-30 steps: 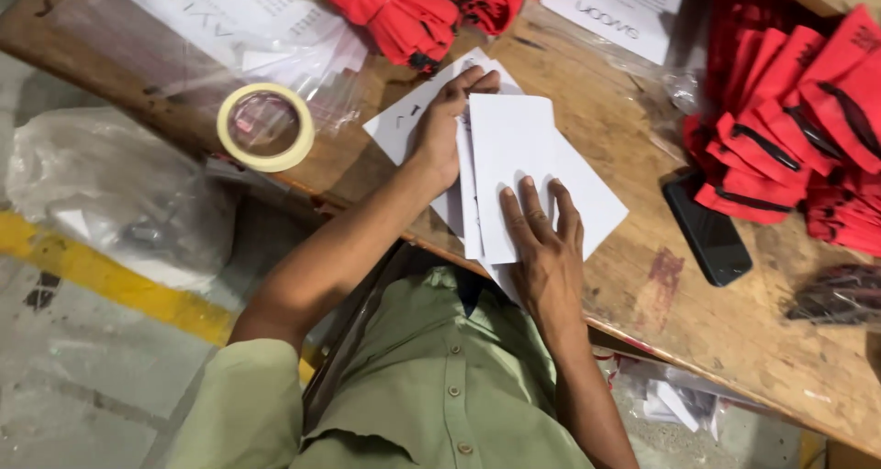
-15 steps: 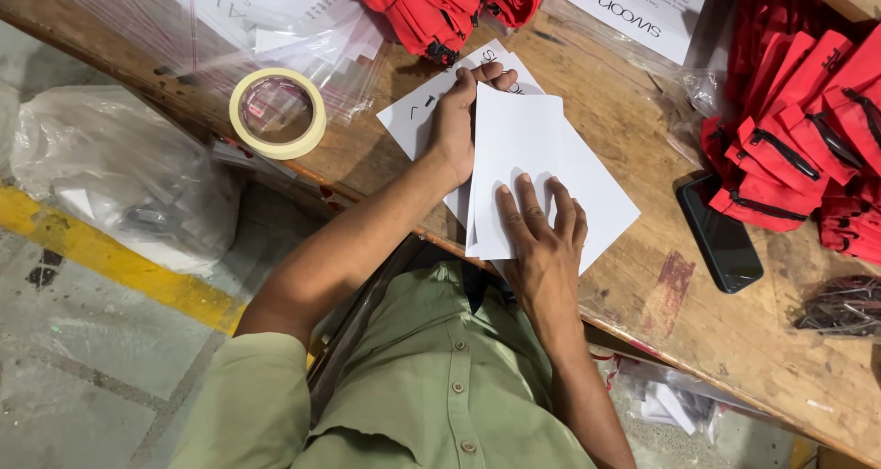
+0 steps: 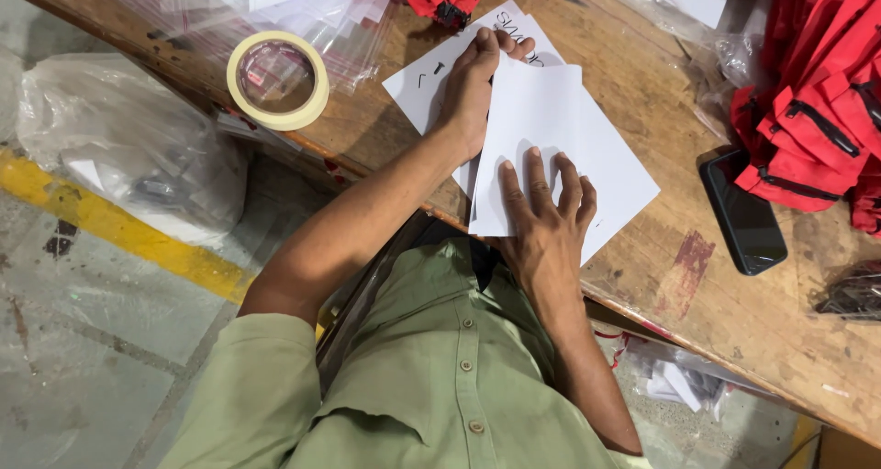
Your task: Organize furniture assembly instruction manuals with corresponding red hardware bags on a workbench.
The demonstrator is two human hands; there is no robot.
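Observation:
A stack of white paper sheets (image 3: 587, 148) lies on the wooden table (image 3: 734, 322), near its front edge. My left hand (image 3: 470, 88) rests on the lower sheets, and its fingertips curl over the upper left corner of the top sheet. My right hand (image 3: 543, 214) lies flat on the bottom part of that top sheet with its fingers spread, pressing it down. Printed lettering shows on the sheet (image 3: 431, 74) underneath, beside my left hand.
A roll of cream tape (image 3: 277, 80) sits at the table's left edge on clear plastic bags (image 3: 312, 10). A black phone (image 3: 743, 210) lies to the right of the sheets. Red fabric pouches (image 3: 817, 111) are piled at the right and the top. A bagged bundle (image 3: 119, 148) lies on the floor.
The top sheet has turned slightly under my hands, and my left fingertips have moved up to its upper corner. My right hand stays flat on the sheet.

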